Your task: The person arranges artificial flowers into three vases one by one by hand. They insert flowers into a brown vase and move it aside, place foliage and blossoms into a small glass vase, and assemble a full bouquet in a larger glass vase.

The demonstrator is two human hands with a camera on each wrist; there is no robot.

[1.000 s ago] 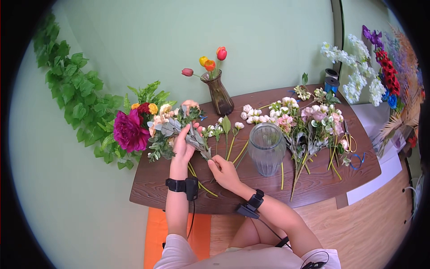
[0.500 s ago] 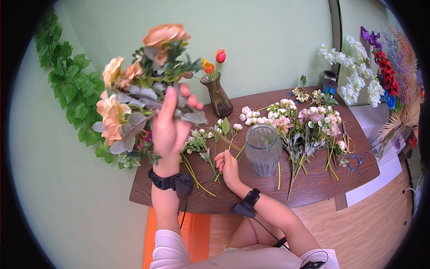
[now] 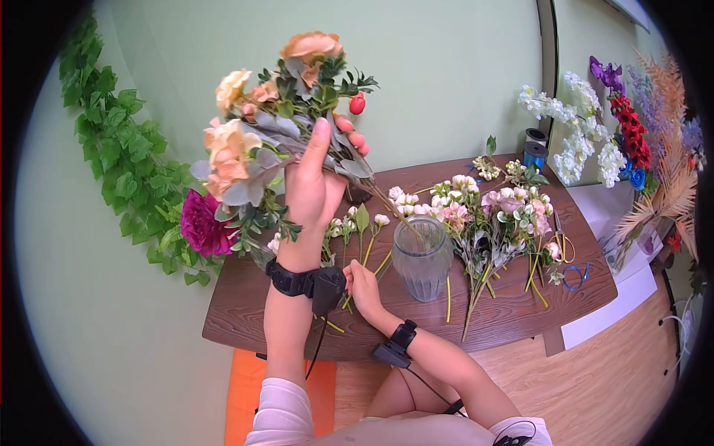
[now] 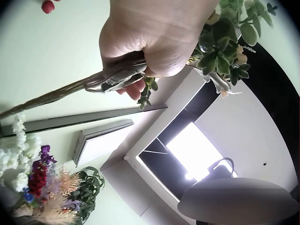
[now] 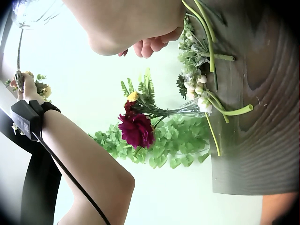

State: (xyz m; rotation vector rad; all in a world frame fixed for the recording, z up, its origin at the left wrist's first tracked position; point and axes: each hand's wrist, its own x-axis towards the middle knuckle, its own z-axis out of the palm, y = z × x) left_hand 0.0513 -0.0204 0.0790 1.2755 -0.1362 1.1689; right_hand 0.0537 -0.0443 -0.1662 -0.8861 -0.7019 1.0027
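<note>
My left hand (image 3: 316,189) grips a bunch of peach artificial flowers (image 3: 234,157) with grey-green leaves, raised above the table. Its bundled stems (image 4: 51,99) slant down to the right; in the head view their lower ends overlap the mouth of a ribbed clear glass vase (image 3: 422,269). My right hand (image 3: 364,293) is low over the table's front part, left of that vase, its fingers loosely curled and holding nothing. In the right wrist view, small white flowers (image 5: 202,104) and cut green stems (image 5: 212,47) lie past its fingers.
Pink and white flowers (image 3: 513,212) lie right of the glass vase, with scissors (image 3: 567,249) and ribbon spools (image 3: 534,154) beyond. A magenta peony (image 3: 207,223) stands at the left. Behind my left hand, a brown vase (image 3: 358,195) is mostly hidden.
My left hand has lifted the peach bunch off the left side and brought it rightward, stems towards the glass vase. My right hand has let go of the stems and drawn back slightly.
</note>
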